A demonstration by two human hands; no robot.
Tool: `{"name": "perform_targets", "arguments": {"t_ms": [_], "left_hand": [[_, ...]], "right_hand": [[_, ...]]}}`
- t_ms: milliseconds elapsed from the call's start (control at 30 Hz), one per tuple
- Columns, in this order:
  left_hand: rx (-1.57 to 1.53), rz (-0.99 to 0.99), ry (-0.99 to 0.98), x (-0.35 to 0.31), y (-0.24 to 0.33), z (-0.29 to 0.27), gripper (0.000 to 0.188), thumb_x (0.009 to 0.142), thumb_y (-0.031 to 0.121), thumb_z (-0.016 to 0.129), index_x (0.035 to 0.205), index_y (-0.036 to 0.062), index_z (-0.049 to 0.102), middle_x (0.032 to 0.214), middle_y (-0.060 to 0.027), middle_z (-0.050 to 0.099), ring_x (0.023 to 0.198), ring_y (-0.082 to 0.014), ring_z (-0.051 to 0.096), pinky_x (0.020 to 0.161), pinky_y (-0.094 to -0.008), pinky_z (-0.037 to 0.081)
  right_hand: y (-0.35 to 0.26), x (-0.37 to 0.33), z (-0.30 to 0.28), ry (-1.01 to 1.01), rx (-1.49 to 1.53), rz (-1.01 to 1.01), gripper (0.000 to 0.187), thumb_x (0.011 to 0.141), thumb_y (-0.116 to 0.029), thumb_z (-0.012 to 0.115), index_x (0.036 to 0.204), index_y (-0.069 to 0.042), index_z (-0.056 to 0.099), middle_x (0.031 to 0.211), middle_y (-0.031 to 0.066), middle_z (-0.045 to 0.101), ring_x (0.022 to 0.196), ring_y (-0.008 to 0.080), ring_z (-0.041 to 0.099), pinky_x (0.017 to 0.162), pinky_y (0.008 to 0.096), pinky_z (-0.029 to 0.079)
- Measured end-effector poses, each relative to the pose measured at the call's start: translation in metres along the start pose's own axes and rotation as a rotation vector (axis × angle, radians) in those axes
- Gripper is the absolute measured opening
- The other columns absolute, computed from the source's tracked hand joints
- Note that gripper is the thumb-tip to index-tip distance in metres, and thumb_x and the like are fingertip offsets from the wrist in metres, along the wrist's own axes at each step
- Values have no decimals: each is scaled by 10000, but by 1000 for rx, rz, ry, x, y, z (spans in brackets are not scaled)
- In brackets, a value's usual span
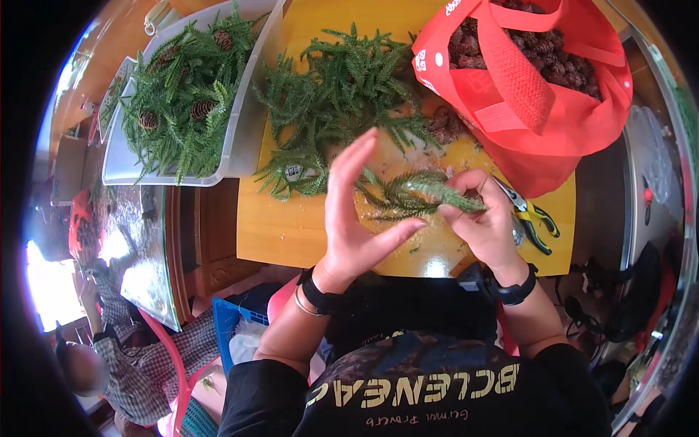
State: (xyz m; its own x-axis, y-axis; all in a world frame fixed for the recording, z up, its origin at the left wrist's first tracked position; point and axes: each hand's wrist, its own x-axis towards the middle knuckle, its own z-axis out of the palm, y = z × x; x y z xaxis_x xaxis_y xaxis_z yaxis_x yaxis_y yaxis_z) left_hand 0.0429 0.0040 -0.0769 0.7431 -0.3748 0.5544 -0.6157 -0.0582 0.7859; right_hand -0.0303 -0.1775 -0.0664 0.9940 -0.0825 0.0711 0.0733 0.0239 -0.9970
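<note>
Much seems undone across my yellow table (291, 237): the red bag (535, 156) brims with cones (571, 69). The translucent tub (246, 109) holds sprigs (178, 149) with cones, apparently finished; a loose green pile (349, 80) looks untouched. My left hand (346, 226) spreads, gripping nothing; my right hand (489, 222) pinches one sprig (419, 191) over the table.

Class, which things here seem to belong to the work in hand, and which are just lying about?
Probably belong:
sprig in right hand
sprig pile
pine cones
red bag
plastic tub
pliers

Probably just lying about:
blue crate
clear plastic bag
</note>
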Motion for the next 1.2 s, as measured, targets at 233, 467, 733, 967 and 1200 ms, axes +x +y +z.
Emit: {"name": "perform_targets", "arguments": {"t_ms": [233, 467, 733, 967, 1200], "left_hand": [[-158, -129, -210, -1, 4, 4, 376, 692, -5, 686, 1054, 11, 584, 972, -103, 613, 936, -222, 587, 809, -313, 465], [-597, -765, -185, -6, 14, 5, 124, 855, 36, 560, 968, -4, 592, 801, -15, 581, 662, -71, 541, 594, -206, 440], [-619, -820, -279, -2, 14, 2, 131, 885, 106, 543, 950, -1, 583, 806, -20, 585, 640, -55, 516, 553, -185, 406], [-718, -732, -230, -4, 11, 4, 113, 852, 68, 596, 953, 20, 583, 867, 5, 584, 803, -48, 530, 729, -208, 432], [-674, -464, -300, -4, 4, 0, 117, 793, -26, 614, 869, 35, 549, 1029, -69, 566, 910, -112, 554, 807, -258, 432]], "right_hand": [[6, 4, -1, -147, -128, -153, 221, 780, 31, 588, 978, -22, 505, 919, 24, 504, 799, 70, 486, 716, 208, 400], [-4, 5, 7, -92, 5, 1, 217, 767, 34, 603, 970, -9, 537, 925, 49, 522, 825, 114, 519, 752, 237, 415], [-1, 7, 0, -174, -28, -27, 186, 747, 23, 608, 922, -21, 566, 884, 54, 518, 835, 140, 499, 747, 250, 390], [0, 9, -4, -191, -141, -145, 165, 734, 39, 601, 872, -50, 593, 866, 64, 514, 818, 148, 496, 732, 258, 386], [-1, 7, -5, -181, -203, -298, 167, 729, 10, 678, 841, -95, 611, 885, 77, 545, 716, 132, 501, 634, 235, 391]]}}
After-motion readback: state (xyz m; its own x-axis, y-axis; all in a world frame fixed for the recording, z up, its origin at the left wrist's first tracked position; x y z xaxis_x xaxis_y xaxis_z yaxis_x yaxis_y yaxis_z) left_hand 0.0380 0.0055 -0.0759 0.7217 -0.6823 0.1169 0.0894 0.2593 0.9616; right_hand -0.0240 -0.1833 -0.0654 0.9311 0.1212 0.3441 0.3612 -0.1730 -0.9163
